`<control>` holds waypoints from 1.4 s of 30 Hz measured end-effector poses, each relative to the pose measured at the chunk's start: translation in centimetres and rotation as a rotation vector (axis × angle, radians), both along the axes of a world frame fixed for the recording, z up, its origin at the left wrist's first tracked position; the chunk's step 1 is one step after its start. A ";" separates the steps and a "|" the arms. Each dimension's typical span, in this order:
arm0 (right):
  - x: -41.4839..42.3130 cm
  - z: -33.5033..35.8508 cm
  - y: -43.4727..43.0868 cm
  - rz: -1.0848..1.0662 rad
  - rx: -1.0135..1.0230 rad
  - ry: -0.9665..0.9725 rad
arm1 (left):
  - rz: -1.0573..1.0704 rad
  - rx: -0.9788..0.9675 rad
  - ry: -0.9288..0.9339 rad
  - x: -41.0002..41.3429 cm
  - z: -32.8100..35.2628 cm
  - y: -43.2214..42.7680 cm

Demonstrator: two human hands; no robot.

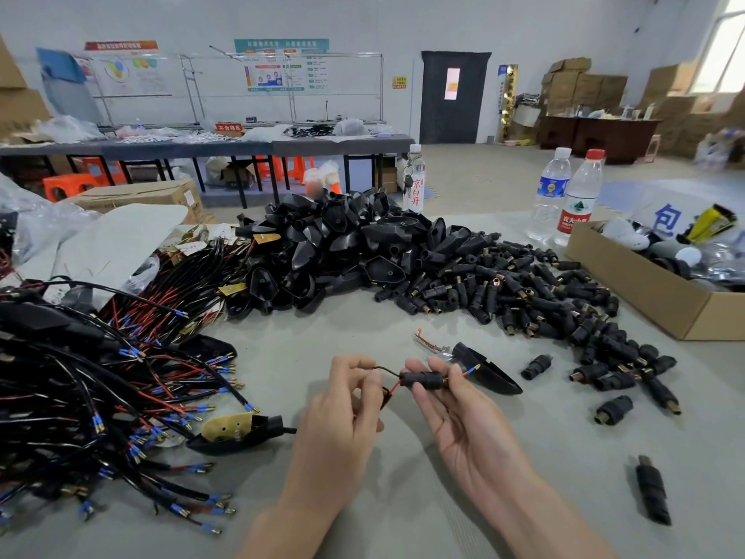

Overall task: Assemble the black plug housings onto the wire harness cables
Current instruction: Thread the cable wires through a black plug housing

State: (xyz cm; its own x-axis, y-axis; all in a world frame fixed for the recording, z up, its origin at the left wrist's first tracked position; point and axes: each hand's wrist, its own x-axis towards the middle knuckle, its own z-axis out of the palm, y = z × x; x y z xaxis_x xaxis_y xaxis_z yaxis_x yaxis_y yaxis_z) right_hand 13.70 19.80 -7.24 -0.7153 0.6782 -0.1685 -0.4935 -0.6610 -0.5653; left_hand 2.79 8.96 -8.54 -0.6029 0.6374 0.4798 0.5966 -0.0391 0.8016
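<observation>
Above the grey table (363,328), the right hand (459,413) has its fingers (437,365) clamped on a black plug housing (422,380). It holds the housing level so the bore faces the left hand (342,409), whose fingers pinch the red and black wires (390,377) just behind it, probably to feed them through. A blue-sleeved brass terminal (472,369) pokes out of the far end, so this piece looks nearly threaded; the cable bundle (100,377) lies left and the heap of loose housings (504,284) ahead, both seemingly within reach.
</observation>
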 end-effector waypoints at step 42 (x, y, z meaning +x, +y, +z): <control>-0.1 0.0 0.5 -0.002 0.003 0.042 | 0.016 -0.120 0.166 1.3 0.3 0.1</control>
